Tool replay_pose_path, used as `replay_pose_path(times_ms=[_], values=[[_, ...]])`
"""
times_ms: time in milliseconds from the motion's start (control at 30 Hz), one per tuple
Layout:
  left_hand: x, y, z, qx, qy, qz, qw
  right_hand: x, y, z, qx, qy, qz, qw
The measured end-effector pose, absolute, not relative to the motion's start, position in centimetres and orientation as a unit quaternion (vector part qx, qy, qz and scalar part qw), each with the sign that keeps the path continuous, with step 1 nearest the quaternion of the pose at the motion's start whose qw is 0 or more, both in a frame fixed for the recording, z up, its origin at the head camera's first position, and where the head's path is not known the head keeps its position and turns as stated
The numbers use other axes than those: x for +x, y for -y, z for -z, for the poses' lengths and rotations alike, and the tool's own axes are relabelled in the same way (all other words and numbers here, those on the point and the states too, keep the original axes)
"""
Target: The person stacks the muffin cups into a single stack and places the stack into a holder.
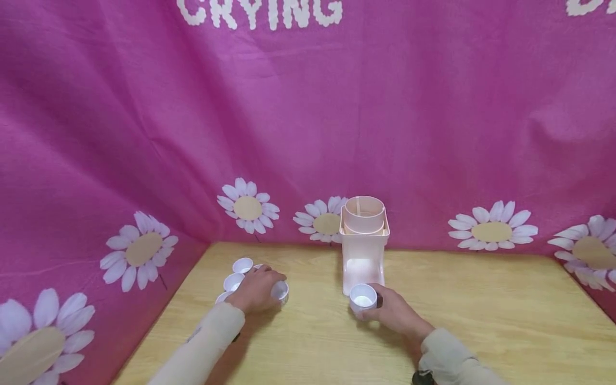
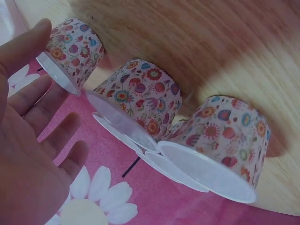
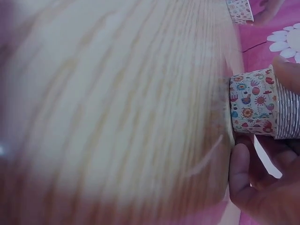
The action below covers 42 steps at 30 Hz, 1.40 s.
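My left hand (image 1: 259,289) pinches a small paper baking cup (image 1: 280,291) at the table's left side, its thumb and fingers on either side of the rim. A floral print covers that cup (image 2: 78,49) in the left wrist view. Beside it stand several more floral baking cups (image 2: 225,129) with white rims, partly behind the hand in the head view. With its fingers curled round it, my right hand (image 1: 397,313) holds a nested stack of the same cups (image 3: 255,103). The stack is upright, its base at or close to the tabletop.
Just behind the right hand stands a pale pink plastic holder (image 1: 363,248) with a round tube at its top. The wooden table (image 1: 308,342) meets a magenta cloth (image 1: 409,133) with daisies along its back and left edges.
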<state>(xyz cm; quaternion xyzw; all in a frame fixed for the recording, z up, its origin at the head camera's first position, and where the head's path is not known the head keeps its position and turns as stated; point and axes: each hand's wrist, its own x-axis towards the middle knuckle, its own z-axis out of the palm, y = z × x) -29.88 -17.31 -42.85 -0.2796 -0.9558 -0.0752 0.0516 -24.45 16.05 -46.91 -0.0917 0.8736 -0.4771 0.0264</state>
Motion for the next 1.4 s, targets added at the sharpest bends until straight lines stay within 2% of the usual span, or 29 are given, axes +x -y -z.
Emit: replay_pose_path(times_ms=[567, 800, 967, 1400], values=[[-30.3, 16.0, 42.2, -0.251, 0.962, 0.094, 0.059, -24.7, -15.8, 47.2, -0.093, -0.871, 0.482, 0.020], [-30.5, 15.5, 42.5, -0.231, 0.967, 0.096, 0.047, -24.6, -15.7, 47.4, -0.109, -0.864, 0.490, 0.039], [-31.3, 14.3, 42.7, -0.238, 0.962, 0.125, 0.056, -24.4, -16.3, 47.6, -0.104, -0.868, 0.485, 0.026], [-31.6, 13.5, 43.2, -0.223, 0.961, 0.162, 0.032, -24.4, -16.0, 47.4, -0.110, -0.869, 0.481, 0.022]])
